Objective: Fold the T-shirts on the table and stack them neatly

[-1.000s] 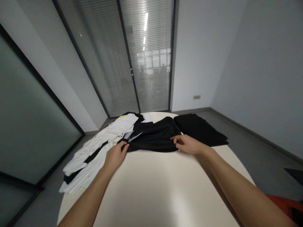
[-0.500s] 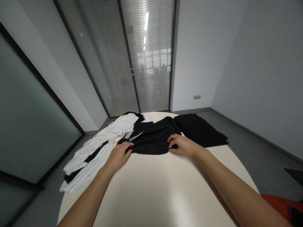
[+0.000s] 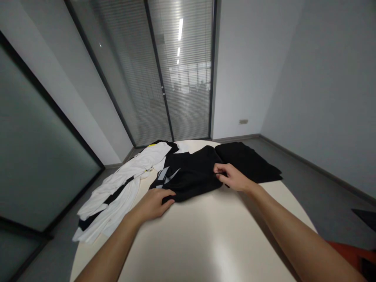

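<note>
A black shirt (image 3: 195, 174) with grey printed shapes on its left part lies on the table in front of me. My left hand (image 3: 158, 201) grips its near left corner, fingers on top and thumb at the edge. At the near right corner, my right hand (image 3: 229, 176) pinches the cloth between thumb and fingers, just above the table. The shirt's near edge slants between both hands, with soft folds behind it. Cloth inside each grip is hidden by the fingers.
White and black clothes (image 3: 117, 192) lie in a loose heap along the left side of the table (image 3: 188, 243). A folded black stack (image 3: 249, 162) sits at the right, touching the shirt. A red object (image 3: 346, 252) shows at lower right.
My left hand has moved nearer to me and slightly right, drawing its corner along. My right hand has shifted right and a little away. The shirt's near edge has turned from level to slanted.
</note>
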`<state>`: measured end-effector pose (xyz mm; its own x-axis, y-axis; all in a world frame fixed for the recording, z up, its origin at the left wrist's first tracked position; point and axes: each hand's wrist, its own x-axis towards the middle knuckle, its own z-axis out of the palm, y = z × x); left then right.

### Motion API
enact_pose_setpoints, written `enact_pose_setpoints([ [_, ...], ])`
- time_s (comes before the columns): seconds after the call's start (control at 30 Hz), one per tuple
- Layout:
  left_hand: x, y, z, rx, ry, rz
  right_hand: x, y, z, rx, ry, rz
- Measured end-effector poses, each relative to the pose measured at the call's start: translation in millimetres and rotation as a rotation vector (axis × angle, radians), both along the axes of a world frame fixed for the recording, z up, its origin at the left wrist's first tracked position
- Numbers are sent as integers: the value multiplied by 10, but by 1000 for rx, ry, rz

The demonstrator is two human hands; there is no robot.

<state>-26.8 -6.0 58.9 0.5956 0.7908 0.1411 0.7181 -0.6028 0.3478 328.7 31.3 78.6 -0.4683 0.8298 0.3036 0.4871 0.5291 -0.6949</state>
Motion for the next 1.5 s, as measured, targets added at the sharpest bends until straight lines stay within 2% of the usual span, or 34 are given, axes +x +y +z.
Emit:
enact_pose_setpoints([
  [0.13,169,-185,193,-218,9,-98,42,-25,68,-178,3,104],
  [0.2,230,-243,256,-337,-24,-131,67,-44,95,-327,20,145],
  [0.3,280,-257,260,-333,-47,-93,91,-60,102,-547,2,162],
  [0.37,292,-231,214,-221,-53,-81,89,-55,78,-524,-60,106],
  [0.47,301,-191,118,-75,-77,-174,64,-31,11,-297,-180,21],
  [0.53,309,-189,62,-62,-51,-241,51,-8,-38,-203,-245,3],
  [0.63,326,-231,24,-122,11,-255,62,26,-97,-233,-275,-8],
  [0.77,354,-346,96,-174,75,-200,95,49,-129,-473,-253,-5],
  [0.93,427,-432,215,-132,109,-99,69,-41,-94,-849,-306,-29],
  [1.0,459,-416,214,-113,98,-106,40,-106,-51,-980,-339,7],
  [1.07,480,-386,187,-50,83,-143,0,-158,-5,-1019,-384,59],
  [1.13,484,-359,143,51,75,-177,-52,-171,24,-898,-395,81],
  [1.2,470,-346,91,107,71,-190,-106,-141,18,-599,-363,40],
  [1.27,444,-349,42,75,80,-176,-146,-83,-28,-257,-339,-5],
  [1.33,417,-366,12,-8,101,-150,-157,-23,-103,-25,-342,4],
  [1.4,401,-395,8,-76,128,-134,-144,18,-186,48,-363,26],
  [1.5,411,-442,59,-88,125,-120,-123,21,-266,-10,-413,16],
])
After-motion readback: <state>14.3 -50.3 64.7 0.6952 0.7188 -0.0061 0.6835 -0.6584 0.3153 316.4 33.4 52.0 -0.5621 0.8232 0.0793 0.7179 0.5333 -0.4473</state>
